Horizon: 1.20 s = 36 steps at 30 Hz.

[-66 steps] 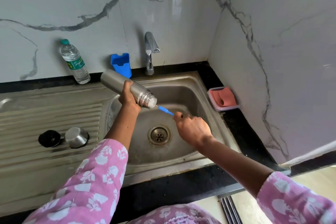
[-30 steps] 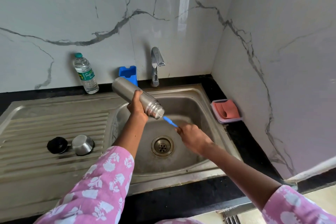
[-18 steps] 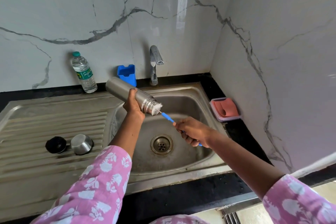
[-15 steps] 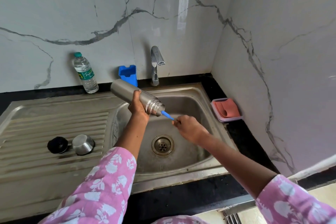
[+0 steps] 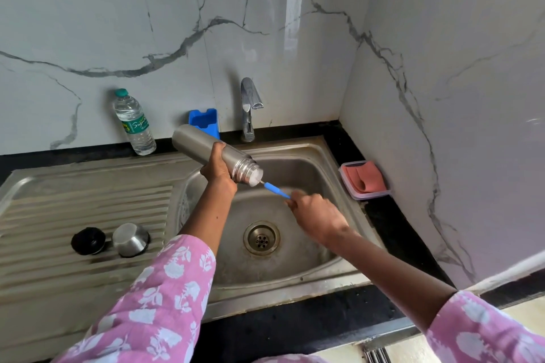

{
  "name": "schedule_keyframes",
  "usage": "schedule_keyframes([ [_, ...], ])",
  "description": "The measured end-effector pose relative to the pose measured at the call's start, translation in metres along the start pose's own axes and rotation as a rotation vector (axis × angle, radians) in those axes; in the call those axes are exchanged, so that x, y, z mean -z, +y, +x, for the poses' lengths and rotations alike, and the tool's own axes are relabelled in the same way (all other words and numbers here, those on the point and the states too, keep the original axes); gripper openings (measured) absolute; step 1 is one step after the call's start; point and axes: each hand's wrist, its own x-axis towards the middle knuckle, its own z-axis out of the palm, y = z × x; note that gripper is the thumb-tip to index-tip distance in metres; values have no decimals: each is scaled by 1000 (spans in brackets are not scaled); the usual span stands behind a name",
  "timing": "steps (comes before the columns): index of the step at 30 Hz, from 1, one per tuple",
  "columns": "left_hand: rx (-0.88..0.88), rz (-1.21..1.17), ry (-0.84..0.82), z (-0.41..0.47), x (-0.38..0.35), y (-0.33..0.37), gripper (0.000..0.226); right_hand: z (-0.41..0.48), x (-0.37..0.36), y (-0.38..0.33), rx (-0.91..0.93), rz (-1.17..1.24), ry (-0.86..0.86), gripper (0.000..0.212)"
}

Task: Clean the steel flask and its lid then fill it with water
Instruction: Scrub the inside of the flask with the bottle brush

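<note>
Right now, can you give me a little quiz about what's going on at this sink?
1. True or false: the left hand holds the steel flask, mouth over the sink.
2. What pokes into the flask's mouth? A) spoon B) blue-handled bottle brush C) straw
3. Fill in: the steel cap and black stopper lie on the ____.
Key: 1 true; 2 B; 3 drainboard.

The right hand (image 5: 317, 215) has drawn the blue-handled brush (image 5: 277, 190) slightly back out of the steel flask (image 5: 218, 153); a short wire stem now shows at the mouth.
</note>
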Motion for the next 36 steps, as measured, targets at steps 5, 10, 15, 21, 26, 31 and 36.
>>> schedule_keyframes([
  [5, 6, 13, -41, 2, 1, -9, 51, 5, 4, -1, -287, 1163, -457, 35],
  [10, -23, 45, -31, 2, -10, 0, 53, 5, 13, 13, -394, 1321, -620, 38],
  [15, 26, 40, -10, 4, -8, 6, 63, -1, 21, 7, -107, 295, -204, 31],
  [21, 38, -7, 12, -2, -9, -3, 67, 1, 6, 5, 31, -350, 106, 29],
  [26, -16, 9, 54, -5, -8, -10, 67, 5, -6, -2, -65, 248, -141, 30],
  [31, 18, -31, 14, -5, -3, -11, 54, 3, 2, 5, -328, 1246, -554, 36],
  [36, 37, 11, -43, 2, -3, -3, 37, -5, 13, 25, -372, 1304, -689, 38],
])
